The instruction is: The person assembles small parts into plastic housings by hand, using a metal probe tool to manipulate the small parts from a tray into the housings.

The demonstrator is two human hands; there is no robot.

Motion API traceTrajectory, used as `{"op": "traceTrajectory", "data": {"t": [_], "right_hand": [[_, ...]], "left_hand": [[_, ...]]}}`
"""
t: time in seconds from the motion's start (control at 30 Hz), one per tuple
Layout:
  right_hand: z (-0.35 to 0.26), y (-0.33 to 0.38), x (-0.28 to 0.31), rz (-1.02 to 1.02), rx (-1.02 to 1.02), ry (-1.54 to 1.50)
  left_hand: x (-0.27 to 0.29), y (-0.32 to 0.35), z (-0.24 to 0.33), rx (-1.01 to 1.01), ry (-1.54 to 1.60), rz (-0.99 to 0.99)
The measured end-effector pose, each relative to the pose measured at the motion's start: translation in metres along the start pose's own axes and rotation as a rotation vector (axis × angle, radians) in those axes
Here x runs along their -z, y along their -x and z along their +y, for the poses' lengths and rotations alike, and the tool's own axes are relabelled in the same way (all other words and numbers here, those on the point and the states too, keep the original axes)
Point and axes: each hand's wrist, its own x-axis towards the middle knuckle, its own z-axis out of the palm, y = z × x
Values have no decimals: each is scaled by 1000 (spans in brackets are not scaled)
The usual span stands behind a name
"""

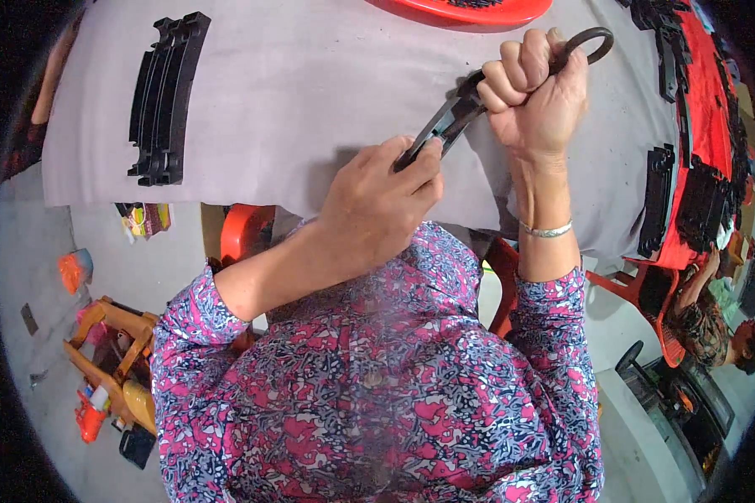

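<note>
Over the near part of the cloth, my left hand [377,193] is closed with its fingertips round the lower end of a narrow black plastic piece [415,151]. My right hand [535,88] makes a fist round a dark metal tool that looks like a pair of scissors [594,35], with one looped handle standing out past the thumb side. The tool's slim lower part slants down to the black piece and meets it at my left fingers. Just where tool and piece touch is partly hidden by those fingers.
A grey cloth [260,101] covers the table. Long black plastic parts [169,96] lie at left, with more [703,201] on red cloth at right. A red basin [470,15] of small black pieces sits at the far edge. Another person [717,327] is at far right.
</note>
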Motion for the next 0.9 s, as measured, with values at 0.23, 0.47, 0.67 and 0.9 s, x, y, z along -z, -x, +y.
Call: {"op": "traceTrajectory", "data": {"t": [0.23, 0.47, 0.67, 0.9], "right_hand": [[2, -12, 12, -62, -55, -37], [2, -15, 10, -41, -44, 15], [-2, -12, -10, 92, -7, 171], [-51, 1, 15, -3, 61, -4]], "left_hand": [[-3, 0, 0, -3, -9, 6], [0, 1, 2, -12, -18, -7], [2, -2, 1, 8, -5, -65], [2, 3, 1, 27, 26, 3]]}}
